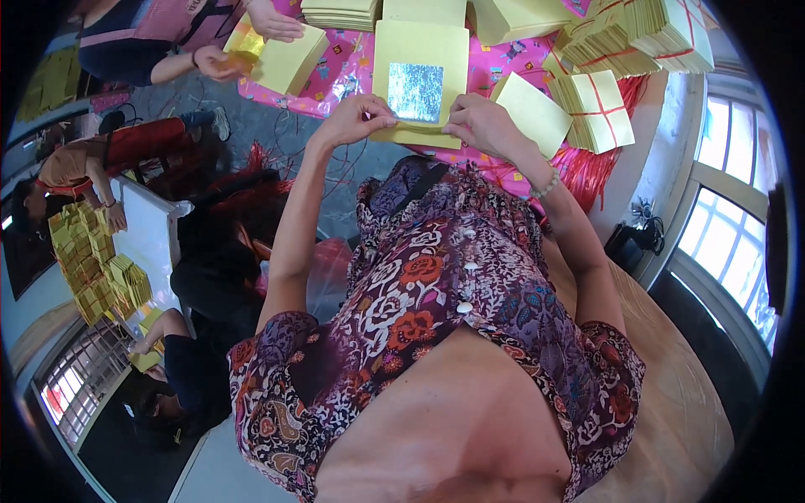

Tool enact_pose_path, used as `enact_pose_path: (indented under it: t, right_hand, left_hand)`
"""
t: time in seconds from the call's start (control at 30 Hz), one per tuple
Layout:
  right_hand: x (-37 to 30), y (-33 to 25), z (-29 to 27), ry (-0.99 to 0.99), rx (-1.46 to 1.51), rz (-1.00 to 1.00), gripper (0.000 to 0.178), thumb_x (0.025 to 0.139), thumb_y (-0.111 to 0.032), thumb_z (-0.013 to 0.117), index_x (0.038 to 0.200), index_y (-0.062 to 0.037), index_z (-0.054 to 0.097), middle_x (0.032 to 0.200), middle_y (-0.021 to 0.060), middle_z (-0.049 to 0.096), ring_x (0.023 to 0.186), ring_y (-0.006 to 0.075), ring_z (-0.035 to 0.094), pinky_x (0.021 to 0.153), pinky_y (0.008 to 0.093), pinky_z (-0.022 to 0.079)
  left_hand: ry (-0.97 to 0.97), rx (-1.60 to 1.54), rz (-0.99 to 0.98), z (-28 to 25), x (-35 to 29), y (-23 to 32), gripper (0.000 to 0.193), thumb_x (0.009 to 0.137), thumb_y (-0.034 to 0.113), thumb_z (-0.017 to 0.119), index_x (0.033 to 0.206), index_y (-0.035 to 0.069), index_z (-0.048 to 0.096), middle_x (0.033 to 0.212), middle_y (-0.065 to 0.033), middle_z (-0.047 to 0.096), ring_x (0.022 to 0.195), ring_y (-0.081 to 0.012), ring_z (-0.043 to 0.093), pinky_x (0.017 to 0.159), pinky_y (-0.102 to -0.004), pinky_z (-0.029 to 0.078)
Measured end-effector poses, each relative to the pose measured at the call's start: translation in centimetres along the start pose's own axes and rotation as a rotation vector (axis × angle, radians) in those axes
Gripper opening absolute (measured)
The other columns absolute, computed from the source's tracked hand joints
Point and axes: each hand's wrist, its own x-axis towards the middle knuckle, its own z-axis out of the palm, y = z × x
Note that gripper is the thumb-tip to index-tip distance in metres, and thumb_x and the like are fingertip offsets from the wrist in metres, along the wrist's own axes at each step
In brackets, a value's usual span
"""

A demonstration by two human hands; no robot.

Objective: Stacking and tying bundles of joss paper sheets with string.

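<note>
In front of me lies a yellow paper sheet (422, 46) with a shiny silver foil square (416, 92) on it. My left hand (356, 120) pinches the sheet's near edge at the left corner, thumb and fingers together. At the right corner my right hand (489, 126), with a bead bracelet at the wrist, pinches the same edge, which looks slightly lifted or curled. More yellow paper shows beneath this edge. Just right of my right hand lies a loose yellow paper stack (535, 115), and beyond it a bundle tied with red string (593, 111).
Pink patterned plastic (345, 65) covers the work surface. Tied yellow bundles (671, 29) fill the far right; red strings (591, 178) hang below. At upper left, another person's hands (220, 63) are at a paper stack (289, 60). Two people work at a white table (155, 222) on the left.
</note>
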Motion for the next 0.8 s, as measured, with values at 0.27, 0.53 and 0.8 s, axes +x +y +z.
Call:
enact_pose_path:
  t: [0.27, 0.53, 0.8]
  right_hand:
    - [0.11, 0.27, 0.15, 0.018, 0.012, -0.008, 0.021, 0.085, -0.025, 0.067, 0.085, -0.0043, 0.068, 0.091, 0.009, 0.059, 0.088, 0.028, 0.059, 0.076, 0.0393, 0.05]
    - [-0.01, 0.51, 0.31, 0.031, 0.001, -0.018, 0.022, 0.086, -0.026, 0.066, 0.084, -0.0037, 0.067, 0.09, 0.009, 0.058, 0.088, 0.0281, 0.059, 0.076, 0.0394, 0.049]
    - [-0.05, 0.4, 0.0, 0.013, 0.002, -0.002, 0.021, 0.086, -0.025, 0.066, 0.085, -0.0042, 0.068, 0.09, 0.0089, 0.058, 0.088, 0.0282, 0.059, 0.076, 0.0394, 0.049]
  left_hand:
    - [-0.002, 0.001, -0.007, 0.03, 0.18, -0.28, 0.016, 0.086, 0.019, 0.07, 0.086, 0.003, 0.074, 0.081, -0.0038, 0.069, 0.073, -0.012, 0.061, 0.065, -0.0273, 0.046]
    - [-0.01, 0.004, -0.03, 0.08, 0.32, -0.22, 0.016, 0.086, 0.019, 0.071, 0.087, 0.003, 0.074, 0.082, -0.0036, 0.069, 0.074, -0.012, 0.062, 0.065, -0.027, 0.047]
    - [-0.012, 0.005, -0.041, 0.19, 0.42, -0.18, 0.016, 0.085, 0.018, 0.071, 0.087, 0.003, 0.074, 0.084, -0.0038, 0.07, 0.076, -0.0127, 0.063, 0.067, -0.0272, 0.048]
